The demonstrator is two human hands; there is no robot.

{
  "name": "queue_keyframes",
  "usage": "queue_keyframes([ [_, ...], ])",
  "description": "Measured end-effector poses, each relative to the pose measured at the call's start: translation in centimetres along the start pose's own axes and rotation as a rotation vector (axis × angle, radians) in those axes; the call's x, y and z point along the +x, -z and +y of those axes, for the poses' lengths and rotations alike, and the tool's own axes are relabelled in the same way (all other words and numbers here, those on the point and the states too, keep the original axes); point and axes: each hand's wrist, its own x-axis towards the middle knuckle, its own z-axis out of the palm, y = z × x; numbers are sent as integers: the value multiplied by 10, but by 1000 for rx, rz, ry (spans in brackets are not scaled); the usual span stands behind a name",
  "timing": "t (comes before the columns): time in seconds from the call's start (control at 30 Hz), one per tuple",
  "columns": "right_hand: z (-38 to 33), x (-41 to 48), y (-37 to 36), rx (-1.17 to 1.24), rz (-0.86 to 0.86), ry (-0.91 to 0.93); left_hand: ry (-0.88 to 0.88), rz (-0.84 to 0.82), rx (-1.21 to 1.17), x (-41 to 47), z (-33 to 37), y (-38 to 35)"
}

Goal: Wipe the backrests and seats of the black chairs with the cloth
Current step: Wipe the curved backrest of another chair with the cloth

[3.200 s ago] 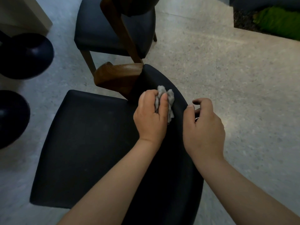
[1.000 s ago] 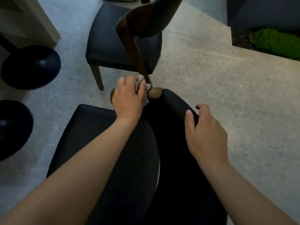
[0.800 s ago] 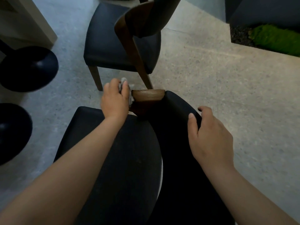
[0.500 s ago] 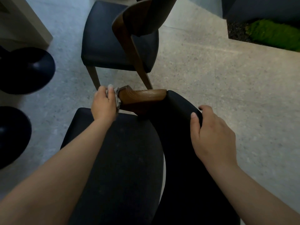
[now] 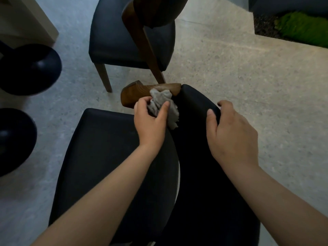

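The near black chair fills the lower half of the view, its seat [image 5: 99, 157] on the left and its curved black backrest [image 5: 198, 174] on the right, capped by a wooden end [image 5: 134, 94]. My left hand [image 5: 150, 125] grips a crumpled grey cloth [image 5: 162, 102] against the inner face of the backrest, just below the wooden end. My right hand [image 5: 230, 135] holds the top edge of the backrest, thumb on the inner side and fingers curled over the outer side. A second black chair [image 5: 124, 38] with wooden legs stands farther off.
Two round black table bases [image 5: 30, 68] [image 5: 12, 139] sit on the speckled grey floor at the left. A pale cabinet corner [image 5: 28, 23] is at the upper left. A dark planter with green moss [image 5: 301, 27] lies at the upper right.
My left hand swept the cloth left past the wooden end of the backrest, then came back right onto the backrest's inner face. My right hand kept its hold on the top edge.
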Motion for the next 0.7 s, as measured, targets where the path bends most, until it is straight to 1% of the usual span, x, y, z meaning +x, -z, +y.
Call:
queue_keyframes([
  [0.07,0,-1,0,-3,2,4,31,46,-26,4,-5,-3],
  [0.13,0,0,0,0,-1,1,39,49,-29,7,-11,0],
  [0.3,0,1,1,-4,0,5,148,123,84,24,-44,26],
  [0.4,0,1,1,-5,-10,5,188,76,221,36,-60,42],
  [0.5,0,2,1,-3,-12,10,217,13,279,40,-60,48],
  [0.57,0,2,1,-3,-12,8,180,-36,293,35,-56,47],
  [0.7,0,1,2,-21,-16,11,-50,-176,297,19,-37,32],
])
